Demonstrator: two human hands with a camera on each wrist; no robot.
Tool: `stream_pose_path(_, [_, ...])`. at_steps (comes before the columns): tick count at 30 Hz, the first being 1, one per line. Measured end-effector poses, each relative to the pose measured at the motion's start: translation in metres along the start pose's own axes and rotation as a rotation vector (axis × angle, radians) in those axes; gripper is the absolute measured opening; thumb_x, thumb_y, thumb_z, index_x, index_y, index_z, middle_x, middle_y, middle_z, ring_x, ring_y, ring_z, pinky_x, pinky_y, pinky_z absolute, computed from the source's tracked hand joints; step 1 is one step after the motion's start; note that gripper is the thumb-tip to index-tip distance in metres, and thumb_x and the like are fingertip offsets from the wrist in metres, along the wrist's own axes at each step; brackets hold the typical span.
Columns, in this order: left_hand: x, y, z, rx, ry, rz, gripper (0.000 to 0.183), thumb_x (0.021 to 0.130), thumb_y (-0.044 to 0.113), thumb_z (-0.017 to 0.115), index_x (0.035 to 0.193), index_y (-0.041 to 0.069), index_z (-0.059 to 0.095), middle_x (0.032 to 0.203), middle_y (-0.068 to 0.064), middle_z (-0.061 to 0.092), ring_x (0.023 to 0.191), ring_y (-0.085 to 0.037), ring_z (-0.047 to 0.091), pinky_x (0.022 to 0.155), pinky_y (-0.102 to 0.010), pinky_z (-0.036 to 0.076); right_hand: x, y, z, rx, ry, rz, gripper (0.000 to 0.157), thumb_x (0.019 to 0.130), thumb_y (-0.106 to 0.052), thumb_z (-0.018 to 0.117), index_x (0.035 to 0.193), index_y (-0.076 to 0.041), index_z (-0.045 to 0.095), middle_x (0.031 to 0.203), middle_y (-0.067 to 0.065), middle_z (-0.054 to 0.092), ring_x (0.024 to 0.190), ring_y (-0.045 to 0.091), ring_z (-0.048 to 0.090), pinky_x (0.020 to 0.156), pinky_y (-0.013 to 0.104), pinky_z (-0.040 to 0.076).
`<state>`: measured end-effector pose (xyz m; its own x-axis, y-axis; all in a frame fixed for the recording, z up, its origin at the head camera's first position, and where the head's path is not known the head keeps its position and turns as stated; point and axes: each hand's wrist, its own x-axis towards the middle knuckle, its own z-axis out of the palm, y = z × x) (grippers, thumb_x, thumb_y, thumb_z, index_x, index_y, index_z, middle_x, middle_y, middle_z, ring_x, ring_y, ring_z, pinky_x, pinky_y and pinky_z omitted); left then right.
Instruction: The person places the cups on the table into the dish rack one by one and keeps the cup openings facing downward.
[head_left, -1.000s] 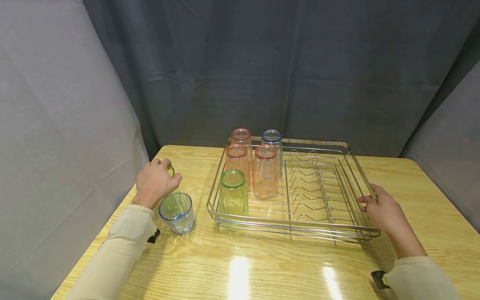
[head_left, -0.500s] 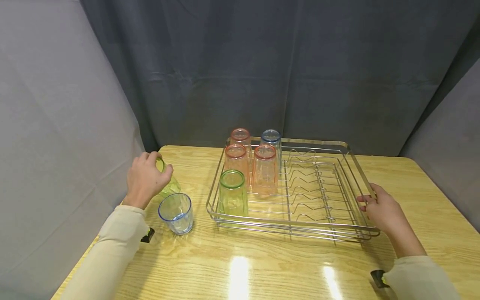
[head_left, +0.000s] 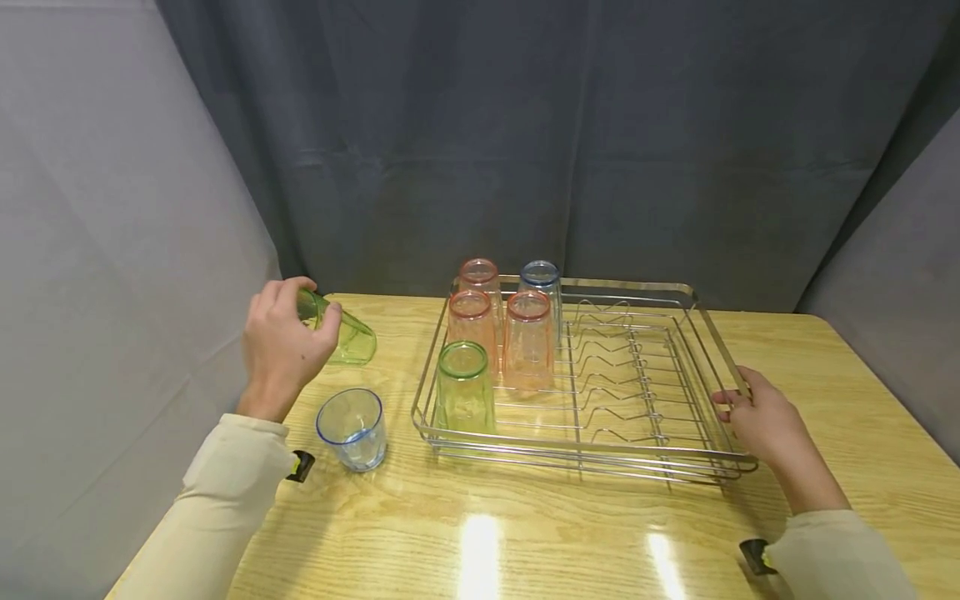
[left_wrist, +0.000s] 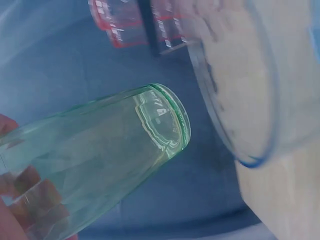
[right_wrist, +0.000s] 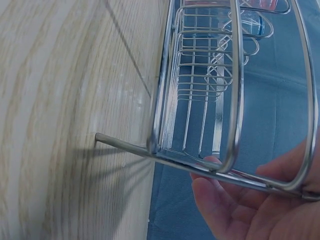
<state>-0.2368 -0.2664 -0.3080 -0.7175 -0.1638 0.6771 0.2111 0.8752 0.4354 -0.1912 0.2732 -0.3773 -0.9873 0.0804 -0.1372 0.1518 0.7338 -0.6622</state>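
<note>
My left hand (head_left: 288, 346) grips a green drinking glass (head_left: 354, 340) by its rim end, at the left of the table. The glass lies tilted over, its thick base pointing right; in the left wrist view, fingers (left_wrist: 37, 195) show through its wall. Nearer to me, a blue-rimmed glass (head_left: 352, 433) stands upright on the table. My right hand (head_left: 768, 417) holds the right side of a wire dish rack (head_left: 600, 450); the right wrist view has its fingers (right_wrist: 215, 200) around the end wires.
Upside down in the rack's left part stand a green glass (head_left: 465, 392), several pink glasses (head_left: 529, 350) and a blue one (head_left: 542, 279). Wavy wire dividers (head_left: 611, 362) fill the middle. A dark curtain (head_left: 450, 167) hangs behind the wooden table (head_left: 405, 533), with pale cloth (head_left: 127, 208) on the left.
The green glass in my left hand has tipped from upright toward lying, its base swinging up and right. The left hand has shifted left and away from me. The right hand stays put.
</note>
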Motion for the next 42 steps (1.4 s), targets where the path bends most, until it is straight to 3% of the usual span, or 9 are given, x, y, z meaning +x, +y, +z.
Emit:
stream_pose_path(7, [0.000, 0.021, -0.013, -0.111, 0.036, 0.017, 0.035, 0.087, 0.030, 0.066, 0.112, 0.005, 0.066, 0.112, -0.017, 0.064, 0.102, -0.037, 0.056, 0.087, -0.052, 0.044, 0.000, -0.001, -0.001, 0.006, 0.003, -0.004, 0.056, 0.107, -0.013, 0.018, 0.154, 0.010, -0.001, 0.137, 0.035, 0.049, 0.095, 0.023, 0.063, 0.058, 0.027, 0.043])
stream_pose_path(13, [-0.001, 0.041, -0.023, -0.176, 0.088, 0.075, 0.034, 0.084, 0.028, 0.068, 0.110, 0.006, 0.067, 0.106, -0.016, 0.065, 0.095, -0.035, 0.055, 0.082, -0.045, 0.041, 0.001, 0.001, -0.001, 0.009, 0.004, -0.006, 0.055, 0.107, -0.013, 0.019, 0.154, 0.010, 0.000, 0.137, 0.035, 0.049, 0.090, 0.015, 0.062, 0.060, 0.026, 0.045])
stream_pose_path(22, [-0.005, 0.068, -0.040, -0.296, 0.147, 0.166, 0.033, 0.082, 0.021, 0.068, 0.109, 0.003, 0.068, 0.107, -0.016, 0.065, 0.091, -0.032, 0.052, 0.080, -0.038, 0.036, 0.003, 0.002, 0.000, 0.012, 0.000, -0.003, 0.055, 0.107, -0.014, 0.018, 0.154, 0.010, 0.001, 0.137, 0.035, 0.049, 0.094, 0.019, 0.063, 0.061, 0.027, 0.045])
stream_pose_path(29, [-0.015, 0.094, -0.052, -0.391, 0.176, 0.259, 0.034, 0.082, 0.021, 0.067, 0.109, 0.002, 0.068, 0.110, -0.014, 0.068, 0.097, -0.029, 0.057, 0.084, -0.035, 0.039, 0.003, 0.002, -0.001, 0.007, -0.002, -0.007, 0.055, 0.107, -0.014, 0.018, 0.154, 0.010, 0.001, 0.138, 0.034, 0.049, 0.095, 0.020, 0.063, 0.061, 0.027, 0.047])
stream_pose_path(35, [-0.023, 0.117, -0.052, -0.478, 0.150, 0.346, 0.032, 0.080, 0.018, 0.066, 0.109, 0.003, 0.068, 0.107, -0.014, 0.068, 0.099, -0.027, 0.059, 0.082, -0.032, 0.041, 0.002, 0.001, 0.000, 0.002, 0.004, -0.005, 0.055, 0.107, -0.013, 0.019, 0.154, 0.010, 0.001, 0.137, 0.035, 0.050, 0.094, 0.021, 0.064, 0.060, 0.027, 0.046])
stream_pose_path(42, [-0.037, 0.135, -0.041, -0.540, 0.109, 0.431, 0.034, 0.079, 0.021, 0.065, 0.108, 0.001, 0.067, 0.106, -0.013, 0.067, 0.099, -0.025, 0.059, 0.081, -0.035, 0.044, 0.002, 0.002, -0.001, -0.003, 0.003, -0.015, 0.056, 0.107, -0.014, 0.020, 0.154, 0.010, 0.000, 0.137, 0.034, 0.050, 0.095, 0.022, 0.065, 0.059, 0.027, 0.045])
